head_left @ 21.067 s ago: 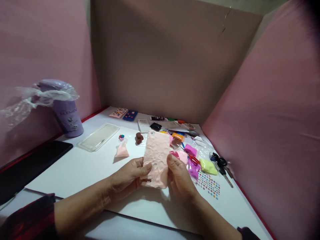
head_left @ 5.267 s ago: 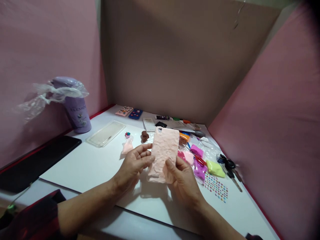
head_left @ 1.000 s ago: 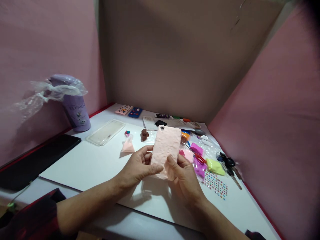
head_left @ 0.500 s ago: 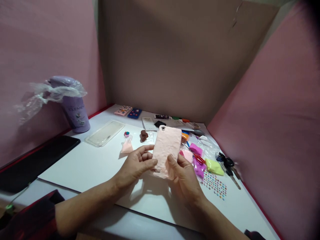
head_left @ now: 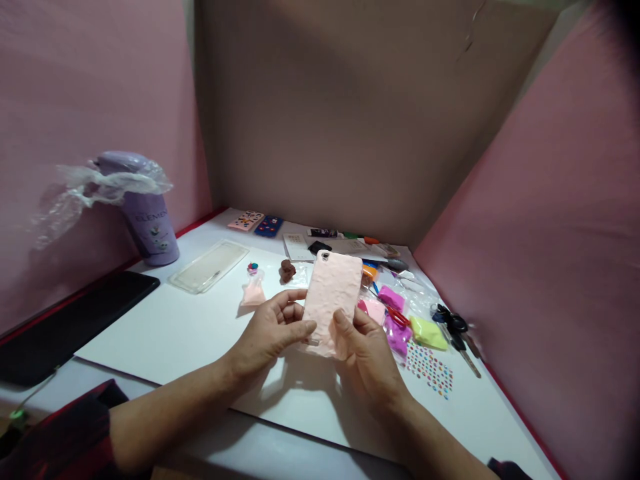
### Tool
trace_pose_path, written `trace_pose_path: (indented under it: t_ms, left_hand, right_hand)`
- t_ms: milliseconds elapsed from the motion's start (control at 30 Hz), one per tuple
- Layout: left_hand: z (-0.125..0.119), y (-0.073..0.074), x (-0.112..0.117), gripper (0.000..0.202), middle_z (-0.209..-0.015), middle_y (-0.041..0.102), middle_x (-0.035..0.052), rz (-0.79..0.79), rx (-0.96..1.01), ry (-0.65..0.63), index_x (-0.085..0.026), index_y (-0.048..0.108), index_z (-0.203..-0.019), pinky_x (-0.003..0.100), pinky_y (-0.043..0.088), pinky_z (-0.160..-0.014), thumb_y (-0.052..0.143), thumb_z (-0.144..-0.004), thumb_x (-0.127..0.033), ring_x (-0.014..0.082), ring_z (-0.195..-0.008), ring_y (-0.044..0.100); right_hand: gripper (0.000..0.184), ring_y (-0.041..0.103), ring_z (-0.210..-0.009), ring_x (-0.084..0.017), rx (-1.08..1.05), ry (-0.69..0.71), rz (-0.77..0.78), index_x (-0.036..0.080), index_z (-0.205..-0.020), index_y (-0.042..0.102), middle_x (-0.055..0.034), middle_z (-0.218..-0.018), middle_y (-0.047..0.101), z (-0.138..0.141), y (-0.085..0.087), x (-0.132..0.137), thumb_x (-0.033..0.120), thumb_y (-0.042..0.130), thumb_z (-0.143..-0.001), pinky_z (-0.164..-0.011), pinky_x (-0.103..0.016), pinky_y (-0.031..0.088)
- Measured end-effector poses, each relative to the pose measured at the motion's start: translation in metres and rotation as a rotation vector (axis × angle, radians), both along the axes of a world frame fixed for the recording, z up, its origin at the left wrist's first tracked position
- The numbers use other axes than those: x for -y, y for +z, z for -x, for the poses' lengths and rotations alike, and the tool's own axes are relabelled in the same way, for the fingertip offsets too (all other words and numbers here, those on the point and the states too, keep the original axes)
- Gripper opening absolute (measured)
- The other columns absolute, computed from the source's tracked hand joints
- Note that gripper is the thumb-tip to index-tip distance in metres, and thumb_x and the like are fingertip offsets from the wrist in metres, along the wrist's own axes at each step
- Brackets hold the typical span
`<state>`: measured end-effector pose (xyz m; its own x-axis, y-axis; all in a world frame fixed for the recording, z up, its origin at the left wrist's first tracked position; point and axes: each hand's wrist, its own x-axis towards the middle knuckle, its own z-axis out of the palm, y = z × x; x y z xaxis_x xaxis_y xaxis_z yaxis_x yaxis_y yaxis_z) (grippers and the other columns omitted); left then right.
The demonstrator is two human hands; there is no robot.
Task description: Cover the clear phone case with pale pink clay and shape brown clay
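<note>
A phone case coated in pale pink, lumpy clay is held upright above the white board, its camera cutout at the top left. My left hand grips its left edge, thumb near the lower corner. On the other side my right hand holds the lower right, its thumb pressed on the clay face. The fingers behind the case are partly hidden. Beyond it lie a small bag of pale pink clay and a brown clay lump.
Clay packets, including a yellow one, red-handled scissors, a gem sticker sheet and black-handled scissors lie right. Leftward are a clear case package, a purple tumbler and a black slab. Decorated cases lie behind.
Almost nothing differs. Both hands keep the same hold on the phone case, and it has shifted very slightly left in view.
</note>
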<state>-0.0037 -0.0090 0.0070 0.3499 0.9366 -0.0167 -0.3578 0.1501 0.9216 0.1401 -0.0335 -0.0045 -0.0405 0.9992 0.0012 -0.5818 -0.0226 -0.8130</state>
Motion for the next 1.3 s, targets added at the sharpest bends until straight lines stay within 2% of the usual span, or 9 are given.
trace_pose_path:
  t_ms: [167,367,567,867,1100,1300]
  left_hand:
    - [0.0009,-0.0020,-0.0004,0.048,-0.076,0.065,0.0026,0.008,0.012,-0.020,-0.013,0.059,-0.109,0.027,0.047,-0.064,0.072,-0.063,-0.011,0.0136,-0.065,0.060]
    - [0.0003,0.0046,0.0010,0.051,-0.074,0.065,0.0028,0.015,0.037,-0.024,-0.012,0.060,-0.109,0.028,0.049,-0.067,0.068,-0.059,-0.005,0.0143,-0.066,0.060]
    - [-0.0003,0.0015,0.0014,0.042,-0.073,0.063,0.0022,0.018,0.046,0.015,-0.013,0.060,-0.104,0.029,0.049,-0.065,0.074,-0.065,-0.016,0.0146,-0.065,0.061]
    - [0.0004,0.0042,0.0017,0.052,-0.076,0.067,0.0037,0.019,0.061,0.006,-0.013,0.061,-0.109,0.028,0.049,-0.067,0.069,-0.059,-0.005,0.0146,-0.066,0.061]
    - [0.0008,-0.0006,0.0003,0.050,-0.089,0.069,0.0083,-0.003,0.043,-0.037,-0.014,0.056,-0.110,0.031,0.052,-0.069,0.076,-0.064,-0.017,0.0194,-0.077,0.065]
    - [-0.0015,0.0007,0.0002,0.047,-0.073,0.064,0.0017,0.025,0.019,0.035,-0.012,0.060,-0.107,0.028,0.049,-0.066,0.075,-0.063,-0.016,0.0123,-0.063,0.059]
  right_hand:
    - [0.027,0.066,-0.087,-0.026,-0.024,0.010,-0.015,0.021,-0.103,0.065,-0.0073,-0.100,0.071,-0.0009,-0.0013,-0.0006,0.030,0.070,-0.078,-0.072,-0.041,0.054]
    - [0.027,0.067,-0.086,-0.026,0.007,0.003,-0.020,0.022,-0.102,0.066,-0.0069,-0.100,0.071,-0.0018,-0.0028,-0.0013,0.033,0.070,-0.077,-0.072,-0.040,0.053]
    - [0.024,0.067,-0.084,-0.025,0.012,0.017,-0.020,0.022,-0.098,0.067,-0.0068,-0.099,0.071,-0.0012,-0.0014,-0.0001,0.033,0.070,-0.077,-0.072,-0.040,0.053]
    - [0.025,0.066,-0.088,-0.025,-0.001,0.007,-0.027,0.023,-0.101,0.066,-0.0058,-0.100,0.071,-0.0017,-0.0015,-0.0016,0.032,0.069,-0.078,-0.070,-0.039,0.053]
    - [0.019,0.067,-0.085,-0.024,0.018,0.051,-0.040,0.022,-0.098,0.067,-0.0060,-0.098,0.071,-0.0012,-0.0019,0.0005,0.031,0.067,-0.080,-0.073,-0.039,0.053]
    - [0.027,0.066,-0.087,-0.026,0.011,0.018,-0.027,0.022,-0.101,0.067,-0.0072,-0.101,0.071,-0.0007,-0.0008,-0.0008,0.034,0.070,-0.077,-0.073,-0.040,0.053]
